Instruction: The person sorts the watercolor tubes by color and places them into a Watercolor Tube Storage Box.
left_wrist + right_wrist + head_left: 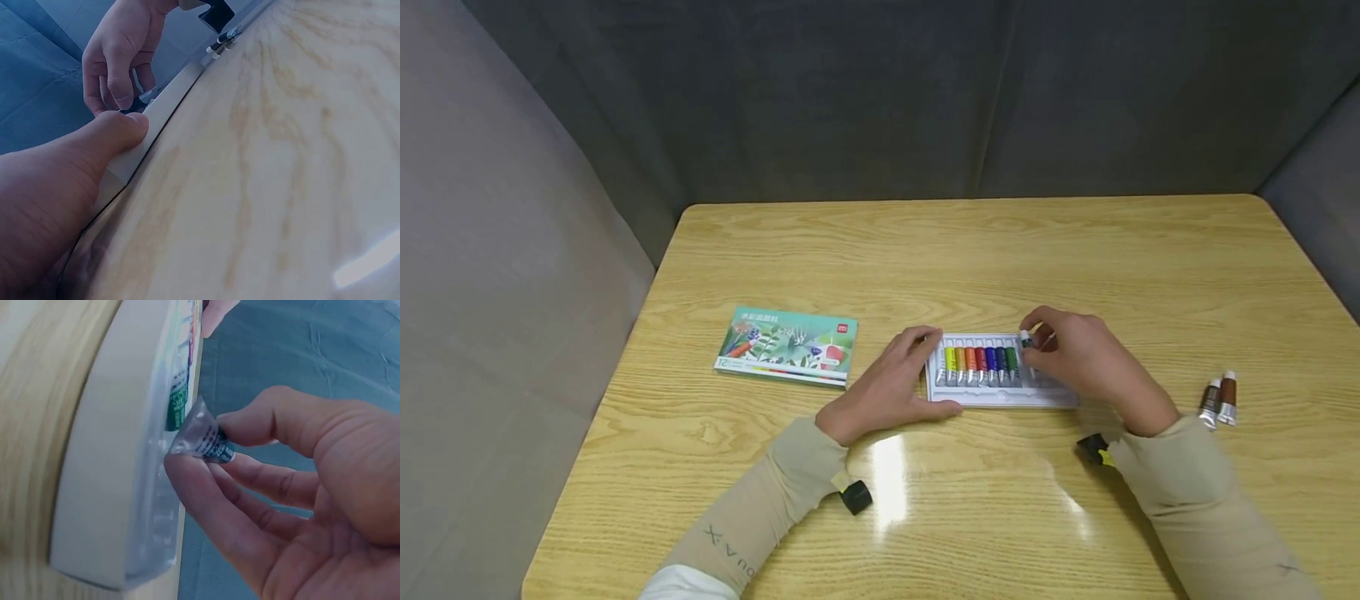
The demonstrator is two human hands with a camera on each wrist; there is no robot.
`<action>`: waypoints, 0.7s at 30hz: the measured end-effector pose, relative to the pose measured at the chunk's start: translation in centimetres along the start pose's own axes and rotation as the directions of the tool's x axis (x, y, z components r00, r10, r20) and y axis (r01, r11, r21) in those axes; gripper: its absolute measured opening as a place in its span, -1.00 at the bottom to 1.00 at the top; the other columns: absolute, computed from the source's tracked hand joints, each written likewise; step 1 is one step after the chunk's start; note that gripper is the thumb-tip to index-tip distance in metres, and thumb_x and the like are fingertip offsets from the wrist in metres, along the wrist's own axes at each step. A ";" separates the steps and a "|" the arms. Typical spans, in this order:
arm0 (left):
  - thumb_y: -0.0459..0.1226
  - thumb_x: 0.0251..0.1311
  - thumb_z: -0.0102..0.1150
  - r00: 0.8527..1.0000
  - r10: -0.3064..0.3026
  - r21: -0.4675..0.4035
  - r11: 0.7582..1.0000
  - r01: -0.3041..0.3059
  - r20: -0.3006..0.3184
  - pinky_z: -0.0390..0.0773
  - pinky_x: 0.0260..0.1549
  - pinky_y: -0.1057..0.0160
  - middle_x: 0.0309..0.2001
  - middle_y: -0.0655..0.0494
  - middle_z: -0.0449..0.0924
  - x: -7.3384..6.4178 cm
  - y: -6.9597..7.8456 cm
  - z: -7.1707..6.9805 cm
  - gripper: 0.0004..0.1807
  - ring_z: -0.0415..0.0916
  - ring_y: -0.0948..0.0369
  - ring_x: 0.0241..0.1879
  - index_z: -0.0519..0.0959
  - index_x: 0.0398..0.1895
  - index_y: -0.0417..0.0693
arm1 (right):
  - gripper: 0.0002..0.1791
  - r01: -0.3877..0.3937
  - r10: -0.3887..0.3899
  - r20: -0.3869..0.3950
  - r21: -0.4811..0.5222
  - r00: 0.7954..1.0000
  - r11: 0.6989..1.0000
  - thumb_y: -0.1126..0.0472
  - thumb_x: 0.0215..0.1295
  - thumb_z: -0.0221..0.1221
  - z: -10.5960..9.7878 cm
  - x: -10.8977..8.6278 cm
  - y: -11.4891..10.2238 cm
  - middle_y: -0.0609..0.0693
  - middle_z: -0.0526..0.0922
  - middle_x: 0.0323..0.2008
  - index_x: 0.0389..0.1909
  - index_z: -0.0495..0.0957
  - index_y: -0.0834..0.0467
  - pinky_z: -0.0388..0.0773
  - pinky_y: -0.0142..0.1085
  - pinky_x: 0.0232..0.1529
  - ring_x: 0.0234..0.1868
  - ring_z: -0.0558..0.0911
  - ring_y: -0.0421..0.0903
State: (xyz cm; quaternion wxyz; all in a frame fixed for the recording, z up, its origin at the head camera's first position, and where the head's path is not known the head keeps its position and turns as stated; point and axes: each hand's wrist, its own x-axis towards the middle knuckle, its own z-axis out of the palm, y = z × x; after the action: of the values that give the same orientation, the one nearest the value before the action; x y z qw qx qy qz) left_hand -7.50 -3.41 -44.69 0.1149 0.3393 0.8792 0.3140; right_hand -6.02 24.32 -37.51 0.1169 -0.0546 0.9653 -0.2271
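A white paint tray [1011, 402] holds a row of small paint tubes [981, 367], from white and yellow through red and blue to green. My left hand [887, 387] grips the tray's left end, thumb along the front wall and fingers at the back corner. Over the tray's right part, my right hand [1078, 350] pinches a dark green paint tube [209, 440] between thumb and fingers. In the right wrist view the tube is tilted, its flat clear end close to the tray beside a green tube [177, 403]. The tray's right end is partly hidden by this hand.
A teal paint box [786, 346] with a plant print lies left of the tray. Two loose tubes, one dark [1210, 404] and one brown [1228, 398], lie on the wooden table [925, 258] at the right. Dark cloth [850, 100] hangs behind the table.
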 end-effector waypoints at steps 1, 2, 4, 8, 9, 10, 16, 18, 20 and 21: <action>0.29 0.12 0.39 1.000 0.000 0.000 1.000 0.000 0.000 0.32 0.53 0.08 0.59 0.04 0.11 0.0 0.0 0.0 0.20 0.18 0.10 0.56 0.06 0.67 -0.06 | -0.63 0.003 -0.003 -0.002 -0.002 1.000 1.000 0.19 0.29 0.32 0.1 0.0 0.0 0.17 0.76 -0.16 0.08 0.60 0.22 0.57 -0.17 -0.22 -0.22 0.67 -0.01; 0.29 0.11 0.40 1.000 0.000 -0.001 1.000 0.000 -0.001 0.33 0.53 0.08 0.59 0.04 0.12 0.0 0.0 0.0 0.20 0.18 0.10 0.55 0.06 0.67 -0.06 | -0.63 0.004 -0.004 -0.004 -0.002 1.000 1.000 0.19 0.29 0.32 0.2 0.1 0.0 0.17 0.76 -0.16 0.08 0.60 0.22 0.57 -0.17 -0.22 -0.23 0.67 -0.01; 0.28 0.11 0.40 1.000 -0.001 -0.004 1.000 0.001 -0.001 0.33 0.53 0.09 0.59 0.04 0.12 0.0 0.0 0.0 0.20 0.19 0.10 0.55 0.06 0.67 -0.06 | -0.63 0.004 -0.004 -0.006 0.001 1.000 1.000 0.19 0.29 0.32 0.4 0.1 0.0 0.18 0.76 -0.17 0.08 0.60 0.22 0.58 -0.17 -0.23 -0.23 0.68 -0.01; 0.28 0.11 0.40 1.000 0.000 -0.006 1.000 0.000 -0.002 0.34 0.52 0.09 0.58 0.04 0.12 0.0 0.1 -0.1 0.20 0.19 0.10 0.54 0.06 0.67 -0.06 | -0.62 -0.013 0.013 -0.002 0.007 1.000 1.000 0.19 0.30 0.30 0.6 0.0 -0.1 0.19 0.76 -0.16 0.10 0.58 0.22 0.60 -0.15 -0.23 -0.23 0.68 -0.01; 0.29 0.11 0.40 1.000 0.000 -0.005 1.000 0.000 -0.002 0.35 0.52 0.09 0.58 0.04 0.12 0.0 0.1 -0.1 0.20 0.19 0.10 0.54 0.06 0.67 -0.05 | -0.62 -0.020 0.020 -0.002 0.007 1.000 1.000 0.19 0.30 0.30 0.7 0.0 -0.1 0.19 0.75 -0.16 0.10 0.58 0.22 0.59 -0.16 -0.25 -0.24 0.67 -0.01; 0.29 0.11 0.40 1.000 -0.001 -0.006 1.000 0.001 -0.002 0.35 0.52 0.09 0.58 0.04 0.12 0.0 0.1 -0.1 0.20 0.19 0.10 0.54 0.06 0.67 -0.05 | -0.62 -0.027 0.027 -0.001 0.007 1.000 1.000 0.19 0.30 0.29 0.8 0.1 -0.1 0.20 0.75 -0.15 0.10 0.57 0.22 0.59 -0.17 -0.26 -0.25 0.66 -0.01; 0.29 0.11 0.40 1.000 -0.003 -0.009 1.000 0.003 -0.001 0.34 0.52 0.09 0.58 0.06 0.12 0.0 0.0 0.0 0.20 0.19 0.10 0.55 0.06 0.67 -0.05 | -0.62 -0.071 0.071 -0.005 0.005 0.997 0.997 0.20 0.30 0.28 1.2 0.1 -0.4 0.23 0.75 -0.15 0.09 0.53 0.23 0.56 -0.22 -0.32 -0.30 0.64 -0.01; 0.30 0.11 0.39 1.000 -0.003 -0.005 1.000 0.003 -0.001 0.33 0.53 0.09 0.58 0.06 0.12 0.0 0.0 0.0 0.20 0.18 0.11 0.55 0.06 0.67 -0.04 | -0.63 -0.081 0.081 -0.003 0.001 0.997 0.997 0.19 0.30 0.28 1.3 0.1 -0.6 0.23 0.75 -0.15 0.08 0.53 0.22 0.57 -0.22 -0.31 -0.29 0.64 -0.01; 0.29 0.12 0.39 1.000 -0.002 -0.002 1.000 0.002 -0.001 0.33 0.53 0.10 0.58 0.07 0.12 0.0 0.0 0.0 0.19 0.18 0.11 0.55 0.07 0.67 -0.04 | -0.63 -0.086 0.086 -0.002 -0.005 0.996 0.996 0.17 0.30 0.28 1.4 0.1 -0.6 0.22 0.75 -0.14 0.07 0.53 0.21 0.58 -0.20 -0.30 -0.27 0.65 0.00; 0.29 0.12 0.39 1.000 -0.002 0.000 1.000 0.002 -0.001 0.32 0.53 0.10 0.58 0.07 0.12 -0.1 0.0 0.0 0.19 0.18 0.11 0.55 0.07 0.67 -0.04 | -0.63 -0.087 0.087 -0.002 -0.007 0.996 0.996 0.17 0.30 0.28 1.5 0.1 -0.6 0.22 0.75 -0.14 0.07 0.54 0.21 0.58 -0.20 -0.29 -0.26 0.65 0.00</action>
State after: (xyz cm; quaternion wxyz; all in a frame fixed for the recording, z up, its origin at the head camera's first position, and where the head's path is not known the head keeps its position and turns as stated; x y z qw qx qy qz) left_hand -7.50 -3.49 -44.68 0.1147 0.3383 0.8796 0.3142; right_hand -5.75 23.13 -38.54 0.1256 -0.0127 0.9677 -0.2184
